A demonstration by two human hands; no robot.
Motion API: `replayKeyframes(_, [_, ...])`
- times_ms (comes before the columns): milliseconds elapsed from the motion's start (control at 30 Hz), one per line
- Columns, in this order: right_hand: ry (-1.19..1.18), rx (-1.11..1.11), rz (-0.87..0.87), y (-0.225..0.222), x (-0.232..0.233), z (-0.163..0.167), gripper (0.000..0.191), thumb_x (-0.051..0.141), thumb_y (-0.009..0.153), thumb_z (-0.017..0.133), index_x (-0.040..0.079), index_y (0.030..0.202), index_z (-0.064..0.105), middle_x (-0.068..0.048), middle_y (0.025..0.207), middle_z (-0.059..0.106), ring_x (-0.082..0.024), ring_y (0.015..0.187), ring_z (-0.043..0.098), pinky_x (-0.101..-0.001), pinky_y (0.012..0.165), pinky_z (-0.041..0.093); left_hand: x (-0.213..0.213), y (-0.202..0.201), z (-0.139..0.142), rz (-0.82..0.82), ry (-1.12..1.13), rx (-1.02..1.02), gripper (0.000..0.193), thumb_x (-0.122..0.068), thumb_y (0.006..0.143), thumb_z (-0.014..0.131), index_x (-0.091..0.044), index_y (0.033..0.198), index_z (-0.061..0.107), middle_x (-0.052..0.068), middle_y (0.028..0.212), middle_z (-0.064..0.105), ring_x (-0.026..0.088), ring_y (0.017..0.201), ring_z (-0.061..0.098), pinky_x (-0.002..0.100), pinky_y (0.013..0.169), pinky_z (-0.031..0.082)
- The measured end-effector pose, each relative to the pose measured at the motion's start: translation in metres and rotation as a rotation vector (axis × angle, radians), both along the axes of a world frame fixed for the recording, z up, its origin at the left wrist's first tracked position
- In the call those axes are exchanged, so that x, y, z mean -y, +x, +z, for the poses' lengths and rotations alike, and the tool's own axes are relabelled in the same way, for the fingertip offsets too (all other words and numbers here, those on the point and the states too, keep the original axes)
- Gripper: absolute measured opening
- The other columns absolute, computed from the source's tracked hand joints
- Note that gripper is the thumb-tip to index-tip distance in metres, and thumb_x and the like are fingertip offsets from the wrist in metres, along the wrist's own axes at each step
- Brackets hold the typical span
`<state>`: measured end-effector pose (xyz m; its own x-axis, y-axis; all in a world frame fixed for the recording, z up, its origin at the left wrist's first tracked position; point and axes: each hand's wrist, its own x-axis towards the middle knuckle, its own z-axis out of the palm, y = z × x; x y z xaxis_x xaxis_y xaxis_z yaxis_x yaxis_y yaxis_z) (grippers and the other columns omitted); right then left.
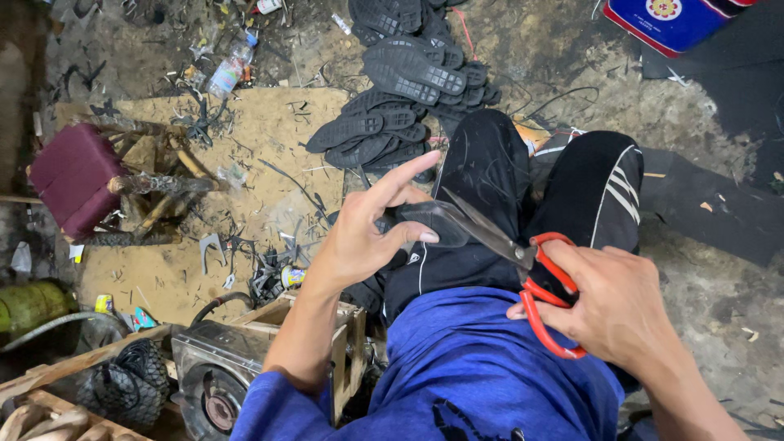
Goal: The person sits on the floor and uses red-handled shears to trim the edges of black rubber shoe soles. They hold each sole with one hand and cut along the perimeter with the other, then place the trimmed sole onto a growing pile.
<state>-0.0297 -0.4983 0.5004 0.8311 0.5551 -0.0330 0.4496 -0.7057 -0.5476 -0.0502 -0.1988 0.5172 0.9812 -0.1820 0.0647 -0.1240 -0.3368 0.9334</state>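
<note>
A dark rubber sole piece (429, 222) is pinched in the left hand (367, 233), thumb on the near side and fingers behind it, with the forefinger stretched out toward 1 o'clock. The piece is held above the lap, over the black trousers (490, 171), probably so that it is kept steady and clear of the legs while the blades meet it.

The right hand (621, 306) is closed through the red loops of the scissors (523, 269), at 4 o'clock from the piece. The blades are pointed toward 10 o'clock and are laid against the edge of the piece; whether they are parted cannot be told.

A heap of finished black soles (408, 82) is stacked on the floor at 12 o'clock, just beyond the knees, apparently kept within reach. Rubber trimmings are scattered over a flat board (245, 147) at 10 o'clock, where a small maroon stool (73, 175) lies tipped. A wooden box (343, 343) and a metal machine (216, 376) are seen at 7 o'clock, beside the left forearm.
</note>
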Motion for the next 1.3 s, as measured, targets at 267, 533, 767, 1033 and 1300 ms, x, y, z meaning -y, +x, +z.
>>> replayKeyframes(267, [-0.115,-0.078,0.055,0.003,0.012,-0.008,0.069,0.065,0.052,0.089,0.014,0.095,0.07,-0.011,0.054,0.062,-0.034,0.055,0.064,-0.0466,0.052,0.047,-0.01,0.005,0.006,-0.048,-0.004,-0.147,0.091,0.009,0.081,0.078,-0.011,0.16,0.039,0.006,0.102,0.079,0.013,0.088,0.07,0.028,0.081,0.055])
replayKeyframes(533, [0.071,-0.016,-0.038,-0.001,0.0,-0.01,0.064,0.055,0.054,0.085,0.01,0.096,0.068,-0.01,0.061,0.064,-0.033,0.059,0.066,-0.0448,0.055,0.049,-0.007,0.008,-0.007,-0.057,-0.174,-0.091,0.095,0.005,0.084,0.08,-0.005,0.164,0.03,0.008,0.107,0.075,0.014,0.102,0.069,0.029,0.1,0.053])
replayKeyframes(767, [-0.08,-0.05,-0.086,-0.002,0.0,-0.01,0.066,0.063,0.054,0.092,0.014,0.092,0.071,-0.011,0.052,0.061,-0.033,0.055,0.065,-0.0459,0.055,0.049,-0.01,0.006,-0.013,-0.045,-0.118,-0.028,0.095,0.006,0.083,0.083,-0.004,0.163,0.033,0.009,0.108,0.076,0.014,0.103,0.07,0.03,0.103,0.052])
replayKeyframes(1033, [0.16,0.036,-0.116,-0.006,-0.013,-0.018,0.071,0.056,0.058,0.085,0.004,0.103,0.067,-0.009,0.064,0.063,-0.033,0.06,0.064,-0.0434,0.057,0.048,0.009,0.0,-0.039,0.178,-0.638,-0.121,0.085,0.01,0.088,0.078,0.001,0.162,0.037,0.008,0.114,0.07,0.014,0.106,0.067,0.027,0.097,0.054])
replayKeyframes(1300, [0.113,0.0,-0.144,-0.004,-0.011,-0.017,0.061,0.052,0.058,0.09,0.006,0.093,0.07,-0.009,0.059,0.063,-0.031,0.054,0.063,-0.0407,0.053,0.048,0.006,-0.006,-0.047,0.174,-0.189,0.013,0.047,0.005,0.09,0.081,0.003,0.134,0.065,0.008,0.115,0.073,0.013,0.108,0.067,0.025,0.099,0.053])
